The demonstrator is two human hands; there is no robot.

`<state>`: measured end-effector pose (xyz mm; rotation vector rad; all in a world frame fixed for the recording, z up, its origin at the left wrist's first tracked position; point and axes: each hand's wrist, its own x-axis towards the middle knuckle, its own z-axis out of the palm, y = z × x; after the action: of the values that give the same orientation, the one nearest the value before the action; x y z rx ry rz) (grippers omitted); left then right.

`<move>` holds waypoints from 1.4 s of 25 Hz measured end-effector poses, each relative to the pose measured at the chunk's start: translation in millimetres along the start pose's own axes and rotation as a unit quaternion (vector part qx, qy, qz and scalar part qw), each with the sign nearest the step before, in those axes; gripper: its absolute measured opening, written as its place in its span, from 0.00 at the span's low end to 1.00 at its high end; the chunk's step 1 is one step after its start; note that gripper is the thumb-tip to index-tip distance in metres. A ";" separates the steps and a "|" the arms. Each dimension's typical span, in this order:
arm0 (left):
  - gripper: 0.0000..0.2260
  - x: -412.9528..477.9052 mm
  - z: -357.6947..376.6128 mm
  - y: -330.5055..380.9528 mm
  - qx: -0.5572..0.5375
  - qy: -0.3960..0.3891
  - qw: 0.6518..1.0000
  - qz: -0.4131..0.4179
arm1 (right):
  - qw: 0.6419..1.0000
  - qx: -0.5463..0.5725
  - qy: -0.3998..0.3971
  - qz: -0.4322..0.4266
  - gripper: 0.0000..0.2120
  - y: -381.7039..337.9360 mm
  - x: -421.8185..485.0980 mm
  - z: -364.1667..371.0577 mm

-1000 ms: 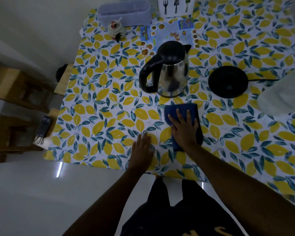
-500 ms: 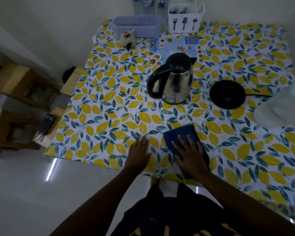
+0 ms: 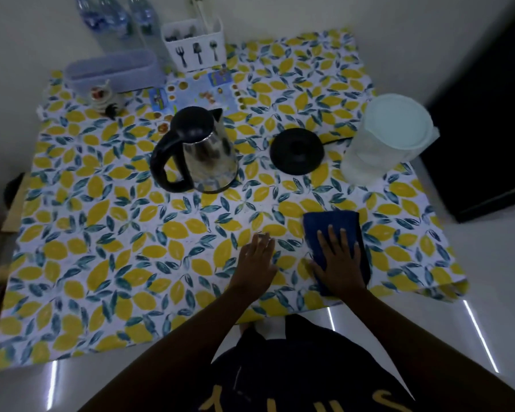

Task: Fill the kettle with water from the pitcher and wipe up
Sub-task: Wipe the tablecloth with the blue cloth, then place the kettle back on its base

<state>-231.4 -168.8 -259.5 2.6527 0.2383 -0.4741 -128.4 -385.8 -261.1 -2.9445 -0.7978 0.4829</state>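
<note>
From the head view, your right hand (image 3: 339, 260) lies flat with fingers spread, palm down on the cloth (image 3: 333, 233). The cloth is a dark blue folded rectangle near the front edge of the surface (image 3: 101, 263), with its long axis running from you toward the far side; it sits in front of the kettle (image 3: 202, 153) and off to its right. Your left hand (image 3: 257, 263) rests palm down on the bare surface just left of the cloth, fingers together and pointing away from you, holding nothing.

The kettle stands upright near the middle of the surface, lid shut, its black handle turned toward the left and front, its spout pointing to the far right. The round black base (image 3: 296, 151) lies just right of the kettle, apart from it, with a cord running off to the right. The pitcher (image 3: 381, 141) stands upright right of the base, white lid on. Behind the kettle are a cutlery holder (image 3: 195, 46), a box (image 3: 113, 71) and bottles (image 3: 113, 19) against the wall.
</note>
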 end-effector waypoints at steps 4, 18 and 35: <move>0.31 -2.4 2.3 5.8 0.029 -0.008 0.999 -0.019 | 1.000 0.021 -0.008 -0.015 0.40 0.6 1.6 -0.3; 0.26 -12.5 -92.6 -36.6 -0.014 0.236 0.970 -0.047 | 0.953 0.167 0.155 -0.198 0.34 -110.9 100.2 -91.7; 0.18 27.7 -236.7 -133.7 -0.203 0.296 0.920 -0.160 | 0.947 0.088 0.119 -0.283 0.47 -232.3 208.5 -177.4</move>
<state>-168.9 58.0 -120.4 2.2729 0.8603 0.2837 -15.1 -75.1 -121.5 -2.3860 -1.4041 0.1398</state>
